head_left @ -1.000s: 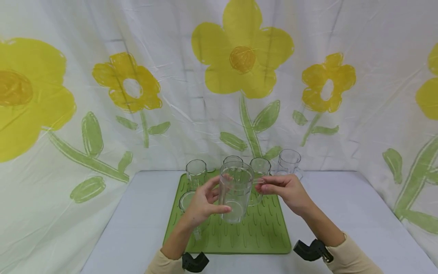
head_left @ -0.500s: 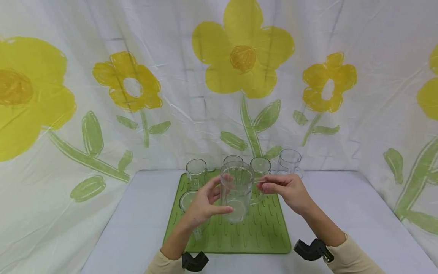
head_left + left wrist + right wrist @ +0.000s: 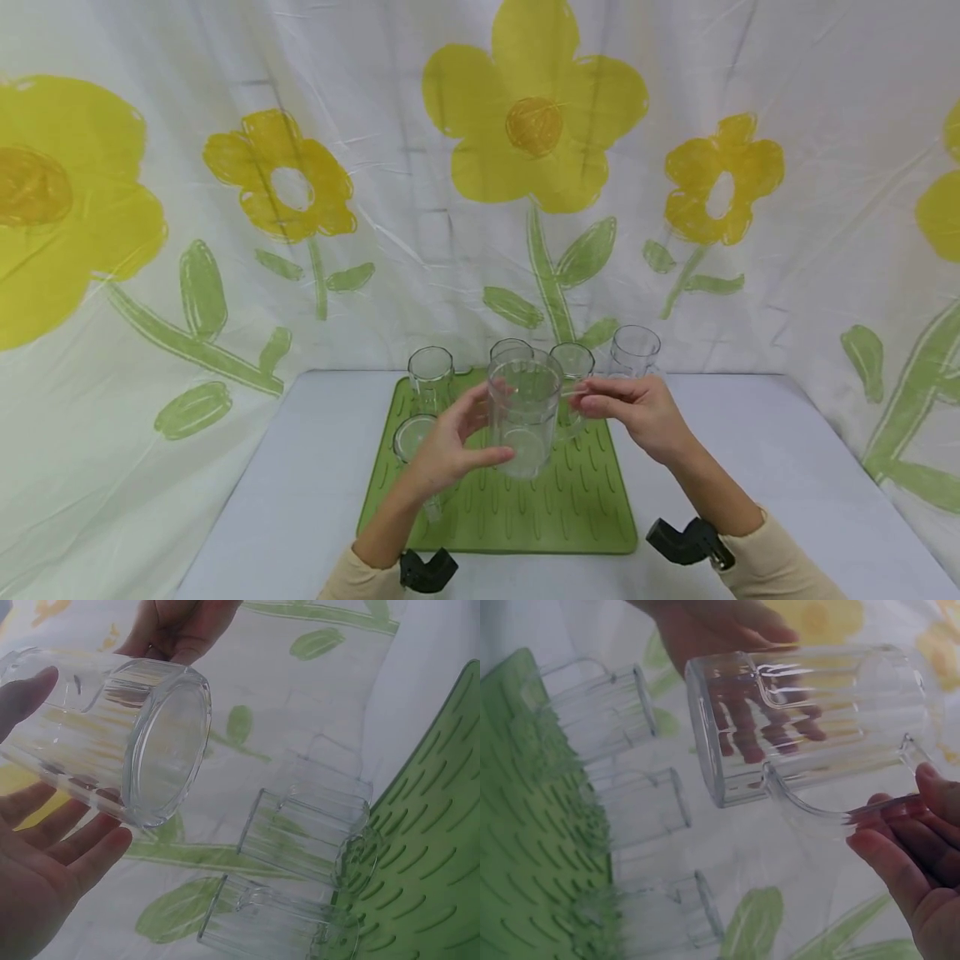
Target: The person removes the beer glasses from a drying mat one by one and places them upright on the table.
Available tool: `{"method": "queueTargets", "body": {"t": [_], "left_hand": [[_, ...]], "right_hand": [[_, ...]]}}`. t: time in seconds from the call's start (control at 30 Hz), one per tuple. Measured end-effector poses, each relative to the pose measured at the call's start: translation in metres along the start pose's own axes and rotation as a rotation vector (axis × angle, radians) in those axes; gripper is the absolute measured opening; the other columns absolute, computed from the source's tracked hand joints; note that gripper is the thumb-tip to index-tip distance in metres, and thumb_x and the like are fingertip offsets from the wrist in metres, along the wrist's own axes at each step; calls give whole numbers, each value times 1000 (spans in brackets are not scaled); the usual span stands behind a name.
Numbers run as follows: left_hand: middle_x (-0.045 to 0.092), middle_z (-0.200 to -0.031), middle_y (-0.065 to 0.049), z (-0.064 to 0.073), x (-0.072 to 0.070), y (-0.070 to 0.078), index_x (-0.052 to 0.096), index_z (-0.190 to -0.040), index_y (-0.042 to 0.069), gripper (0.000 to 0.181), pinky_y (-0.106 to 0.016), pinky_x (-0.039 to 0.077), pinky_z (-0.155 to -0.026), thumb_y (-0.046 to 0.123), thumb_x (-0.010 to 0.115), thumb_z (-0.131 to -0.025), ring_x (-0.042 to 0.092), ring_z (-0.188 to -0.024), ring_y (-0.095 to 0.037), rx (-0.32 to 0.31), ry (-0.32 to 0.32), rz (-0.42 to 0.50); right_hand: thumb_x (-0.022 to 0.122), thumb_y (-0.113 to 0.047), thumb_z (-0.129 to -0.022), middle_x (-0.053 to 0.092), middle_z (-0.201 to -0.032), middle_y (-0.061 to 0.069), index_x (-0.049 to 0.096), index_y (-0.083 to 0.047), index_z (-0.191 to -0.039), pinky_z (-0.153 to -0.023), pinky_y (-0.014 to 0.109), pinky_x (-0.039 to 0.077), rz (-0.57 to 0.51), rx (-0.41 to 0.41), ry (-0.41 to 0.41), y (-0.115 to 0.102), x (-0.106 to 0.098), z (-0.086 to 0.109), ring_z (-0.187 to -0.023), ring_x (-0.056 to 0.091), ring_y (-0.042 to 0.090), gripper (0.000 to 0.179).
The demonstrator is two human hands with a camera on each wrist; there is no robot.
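Observation:
A clear glass mug (image 3: 525,425) is held upright over the green drying mat (image 3: 577,517) in the head view. My left hand (image 3: 448,446) holds its body, thumb on the near side and fingers round the far side. At the mug's right, my right hand (image 3: 637,417) pinches the handle between thumb and fingers. The left wrist view shows the thick round base of the mug (image 3: 171,754) and the left fingers spread along its wall. Through the clear wall of the mug (image 3: 840,682), the left fingers show in the right wrist view.
Several similar glass mugs stand around: one at the mat's back left (image 3: 431,367), two along its back edge, and another mug (image 3: 414,437) partly behind my left hand. One mug (image 3: 635,348) is at the back right, beyond my right hand. A flowered curtain (image 3: 420,275) hangs behind the white table.
Both hands and the mug between them have shifted slightly to the right and up in the head view. The grip of each hand looks the same.

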State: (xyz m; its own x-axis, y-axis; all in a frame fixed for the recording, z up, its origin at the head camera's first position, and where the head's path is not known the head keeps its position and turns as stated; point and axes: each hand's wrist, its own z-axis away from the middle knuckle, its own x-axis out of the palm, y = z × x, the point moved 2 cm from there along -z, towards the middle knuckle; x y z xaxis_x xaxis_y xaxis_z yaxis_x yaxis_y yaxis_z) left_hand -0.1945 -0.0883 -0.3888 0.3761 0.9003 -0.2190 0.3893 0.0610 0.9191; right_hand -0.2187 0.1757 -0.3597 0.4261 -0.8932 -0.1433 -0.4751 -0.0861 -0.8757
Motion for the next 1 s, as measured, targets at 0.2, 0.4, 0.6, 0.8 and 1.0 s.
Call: {"method": "queueTargets", "body": {"t": [0.2,0.4,0.6,0.8,1.0], "left_hand": [[43,-150,-17,4,-7,-1,37,-147,3,74,-49,40,-113,9,75,-84,46,-135,-36,31,4,-36],[45,-149,-13,13,-18,-3,39,-146,5,73,-44,38,-116,10,76,-83,45,-135,-34,18,36,-127],[45,-149,-14,25,-32,-3,40,-145,6,75,-50,36,-115,13,78,-81,44,-136,-35,-7,70,-240],[43,-150,-11,38,-49,-5,39,-147,12,79,-59,29,-116,17,80,-80,39,-139,-34,-56,123,-305],[41,-152,-10,51,-64,-8,38,-148,13,82,-59,27,-117,16,81,-78,35,-141,-33,-90,185,-345]], "right_hand": [[58,9,-91,76,-101,-9,72,-3,-111,-78,20,60,-32,-14,54,-3,-11,-1,-93,72,4,28],[58,11,-90,76,-100,-9,74,-18,-108,-79,19,59,-35,-11,110,-8,-26,-3,-92,73,4,37],[60,7,-91,77,-95,-8,75,-13,-106,-78,17,59,-15,34,208,-9,-40,-1,-89,73,4,29],[63,6,-89,77,-92,-6,75,-4,-105,-76,19,59,-27,48,319,-7,-52,-2,-87,74,5,22],[64,7,-88,77,-90,-6,74,1,-101,-74,21,60,-12,24,397,-5,-61,-3,-85,74,6,18]]}}
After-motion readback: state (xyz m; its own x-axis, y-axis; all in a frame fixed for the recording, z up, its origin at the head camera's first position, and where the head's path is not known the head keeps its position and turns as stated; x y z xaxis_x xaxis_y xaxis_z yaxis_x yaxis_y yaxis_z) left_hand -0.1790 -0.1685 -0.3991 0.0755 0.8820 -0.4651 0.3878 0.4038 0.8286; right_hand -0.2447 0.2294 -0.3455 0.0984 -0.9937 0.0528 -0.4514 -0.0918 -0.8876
